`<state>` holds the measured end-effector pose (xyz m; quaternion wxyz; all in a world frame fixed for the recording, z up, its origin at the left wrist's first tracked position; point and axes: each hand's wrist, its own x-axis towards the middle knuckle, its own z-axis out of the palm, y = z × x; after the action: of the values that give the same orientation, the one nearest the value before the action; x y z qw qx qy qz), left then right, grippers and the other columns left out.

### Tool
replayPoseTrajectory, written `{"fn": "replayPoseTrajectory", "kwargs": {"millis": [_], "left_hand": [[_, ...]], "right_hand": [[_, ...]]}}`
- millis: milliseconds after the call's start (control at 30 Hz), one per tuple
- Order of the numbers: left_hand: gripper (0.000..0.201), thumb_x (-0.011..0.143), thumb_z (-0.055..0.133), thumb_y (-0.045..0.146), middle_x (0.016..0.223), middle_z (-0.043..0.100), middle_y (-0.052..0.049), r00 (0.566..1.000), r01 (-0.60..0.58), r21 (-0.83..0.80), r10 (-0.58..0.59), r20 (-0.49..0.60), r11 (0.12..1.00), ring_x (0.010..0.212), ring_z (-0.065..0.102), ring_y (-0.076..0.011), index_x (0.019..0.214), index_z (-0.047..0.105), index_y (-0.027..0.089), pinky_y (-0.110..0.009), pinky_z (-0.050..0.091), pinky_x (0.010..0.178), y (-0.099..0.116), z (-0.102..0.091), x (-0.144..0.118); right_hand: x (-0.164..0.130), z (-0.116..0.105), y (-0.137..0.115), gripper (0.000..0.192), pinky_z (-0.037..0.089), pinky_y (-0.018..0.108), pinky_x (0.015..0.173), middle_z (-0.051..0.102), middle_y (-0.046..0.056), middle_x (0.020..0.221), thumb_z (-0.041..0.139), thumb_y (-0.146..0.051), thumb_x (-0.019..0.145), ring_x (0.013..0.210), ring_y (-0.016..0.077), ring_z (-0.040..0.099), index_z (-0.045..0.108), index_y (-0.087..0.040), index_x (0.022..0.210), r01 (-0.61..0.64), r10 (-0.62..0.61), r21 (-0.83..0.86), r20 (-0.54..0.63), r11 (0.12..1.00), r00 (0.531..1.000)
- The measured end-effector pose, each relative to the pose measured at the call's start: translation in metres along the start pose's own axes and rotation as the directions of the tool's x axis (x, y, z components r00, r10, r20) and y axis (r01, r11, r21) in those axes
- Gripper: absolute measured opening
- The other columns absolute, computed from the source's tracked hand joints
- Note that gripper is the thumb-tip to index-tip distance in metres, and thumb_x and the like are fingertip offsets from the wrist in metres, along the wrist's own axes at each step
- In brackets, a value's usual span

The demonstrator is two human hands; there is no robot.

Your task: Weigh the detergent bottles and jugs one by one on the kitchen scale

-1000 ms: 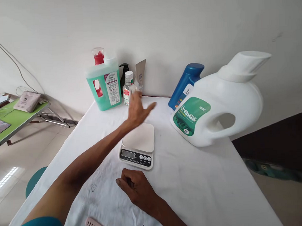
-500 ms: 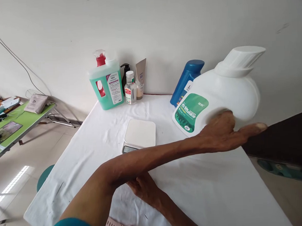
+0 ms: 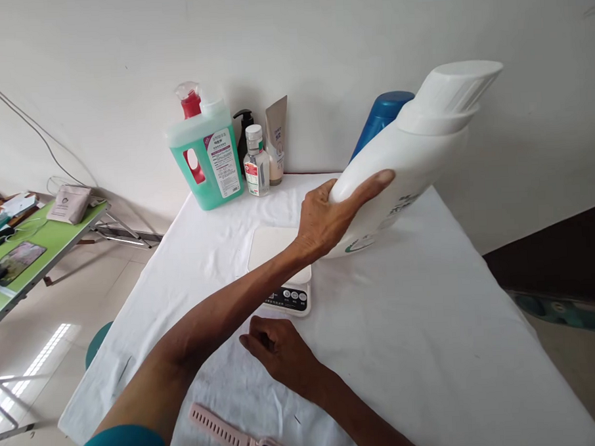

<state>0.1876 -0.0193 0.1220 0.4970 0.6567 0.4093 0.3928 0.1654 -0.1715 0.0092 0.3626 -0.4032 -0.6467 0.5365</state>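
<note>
I've got the left hand point(image 3: 327, 218) gripping the jug point(image 3: 403, 159) tilted over the scale point(image 3: 280, 266); looks bulky, slick-walled, probably heavy; right hand point(image 3: 278, 352) loosely curled, empty.

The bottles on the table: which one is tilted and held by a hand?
The big white bottle, gripped by the left hand; the others stand by the wall.

My left arm stretches forward across my body, bare to a teal sleeve, and my left hand point(image 3: 327, 215) grips with fingers spread and thumb extended. My right hand point(image 3: 278, 352) rests low, fingers loosely curled, palm down.
</note>
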Motion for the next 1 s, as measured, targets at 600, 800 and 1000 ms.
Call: {"fn": "replayPoseTrajectory", "kwargs": {"millis": [600, 800, 1000], "left_hand": [[0.061, 0.088, 0.064, 0.074, 0.072, 0.055, 0.001, 0.968, -0.090, -0.163, 0.048, -0.246, 0.983, 0.080, 0.069, -0.0160, 0.071, 0.046, 0.018, -0.027, 0.054, 0.059, 0.054, -0.031, 0.002], [0.066, 0.091, 0.072, 0.057, 0.068, 0.021, 0.001, 0.926, -0.273, -0.222, 0.193, -0.325, 0.936, 0.052, 0.027, -0.0017, 0.068, 0.023, 0.020, -0.019, 0.023, 0.045, 0.058, -0.080, -0.026], [0.069, 0.085, 0.075, 0.067, 0.065, 0.018, 0.003, 0.907, -0.250, -0.168, 0.170, -0.386, 0.953, 0.050, 0.023, -0.0033, 0.067, 0.026, 0.022, -0.021, 0.023, 0.044, 0.032, -0.119, -0.036]], "right_hand": [[-0.001, -0.001, 0.000, 0.038, 0.027, 0.026, 0.057, 0.036, -0.006, 0.061, 0.055, -0.034, 0.098, 0.057, 0.0092, 0.031, 0.035, -0.022, 0.068, 0.019, -0.019, -0.003, 0.007, 1.000, 1.000], [0.000, 0.000, 0.003, 0.039, 0.027, 0.027, 0.057, 0.037, -0.006, 0.062, 0.055, -0.037, 0.100, 0.058, 0.0097, 0.032, 0.037, -0.022, 0.069, 0.038, -0.038, -0.005, 0.014, 0.999, 0.999], [0.000, -0.001, 0.002, 0.040, 0.027, 0.027, 0.057, 0.038, -0.006, 0.063, 0.053, -0.040, 0.102, 0.058, 0.0104, 0.033, 0.038, -0.022, 0.069, 0.038, -0.038, -0.029, 0.029, 0.999, 0.999]]}}
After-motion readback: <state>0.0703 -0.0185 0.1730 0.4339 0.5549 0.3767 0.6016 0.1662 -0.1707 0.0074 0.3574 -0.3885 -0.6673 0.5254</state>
